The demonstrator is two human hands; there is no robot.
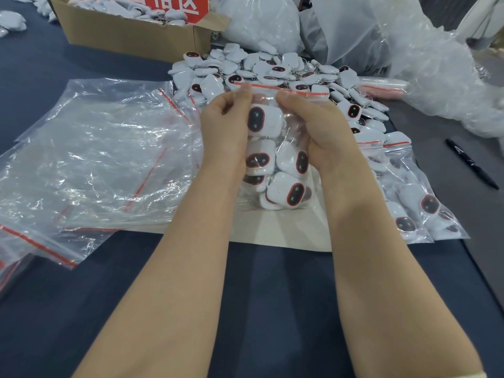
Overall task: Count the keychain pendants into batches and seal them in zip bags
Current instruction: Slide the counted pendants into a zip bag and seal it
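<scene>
Head camera looks down on a dark blue desk [251, 301]. At the left lies a loose stack of empty zip bags [95, 159], flat and overlapping, red strips showing here and there. At the far left an open cardboard box [131, 36] holds white pendants [122, 9], and a red sign [163, 6] with white characters shows at its far side. Crumpled clear plastic sacks [409, 50] crowd the far right. A black marker pen [471, 163] lies by itself on the desk at the right. Beside it are filled bags [417, 197], lying flat just right of the right forearm with more pendants inside. Beyond the hands a loose pile [272, 69] of the same pendants spreads over the desk, its near edge hidden behind the top of the held bag. A pale paper sheet [278, 233] lies under the hands.

Both forearms run up the middle and cover the side edges of the zip bag [275, 159] between them. The left hand [226, 126] pinches the bag's top with curled fingers [244, 91] at the red zip strip [297, 91]. The right hand [316, 126] grips the bag too, its thumb pressed just under the strip. Inside sits a batch [263, 120] of white pendants with dark oval faces rimmed in red, heaped on one another. Whether the strip is sealed cannot be told.
</scene>
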